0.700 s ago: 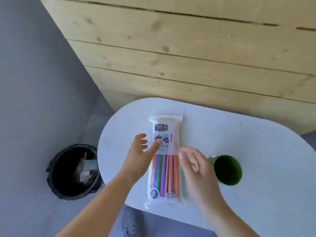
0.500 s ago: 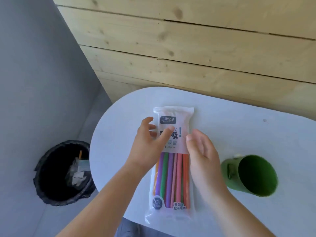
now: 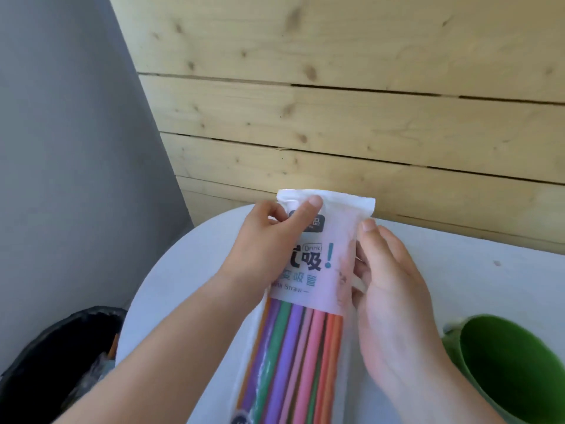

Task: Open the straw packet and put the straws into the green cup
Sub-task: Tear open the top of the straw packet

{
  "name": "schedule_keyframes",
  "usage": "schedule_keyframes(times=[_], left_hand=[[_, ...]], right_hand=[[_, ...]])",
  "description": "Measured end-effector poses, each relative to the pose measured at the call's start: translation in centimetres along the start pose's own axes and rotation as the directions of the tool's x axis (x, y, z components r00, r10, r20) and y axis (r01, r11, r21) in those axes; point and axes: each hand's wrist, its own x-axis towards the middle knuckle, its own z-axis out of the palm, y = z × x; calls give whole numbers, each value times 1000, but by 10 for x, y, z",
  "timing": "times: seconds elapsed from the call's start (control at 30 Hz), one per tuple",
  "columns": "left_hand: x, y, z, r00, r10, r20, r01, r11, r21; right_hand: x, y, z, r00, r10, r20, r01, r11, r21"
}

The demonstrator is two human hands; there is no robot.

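Note:
The straw packet [image 3: 331,240] is a long white plastic bag with dark lettering and several coloured straws [image 3: 293,356] showing through its clear lower part. It is held up off the white table, sealed at the top. My left hand [image 3: 269,240] grips its upper left corner, thumb pressed on the front near the top seal. My right hand [image 3: 391,301] holds the packet's right edge, fingers behind it. The green cup [image 3: 507,368] stands at the lower right, mouth tilted toward me, just right of my right wrist.
The white round-ended table [image 3: 458,264] stands against a wall of pale wooden planks [image 3: 336,117]. A black bin [image 3: 61,362] with rubbish in it sits on the grey floor at the lower left, beside the table.
Both hands have closed on the packet and lifted it off the table toward me. The left hand slid up to the top corner. The view has come closer.

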Motion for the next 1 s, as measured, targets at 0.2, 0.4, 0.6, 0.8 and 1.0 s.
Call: schedule_keyframes(times=[0.2,0.4,0.6,0.8,1.0], left_hand=[[-34,39,4,968,250,0,-250,966,-66],[-101,77,-11,892,452,21,-440,876,-197],[-152,88,-16,856,517,-22,-513,844,-158],[-188,75,-16,891,452,-47,-453,876,-166],[-216,65,-14,894,431,124,-376,870,-318]], right_hand=[[-29,-49,4,986,-160,48,159,987,30],[-74,-118,-5,910,-410,63,415,894,-169],[-125,-149,-23,835,-499,231,550,771,-322],[-163,-139,-35,869,-419,265,489,810,-323],[-180,-129,-38,879,-360,312,440,864,-244]])
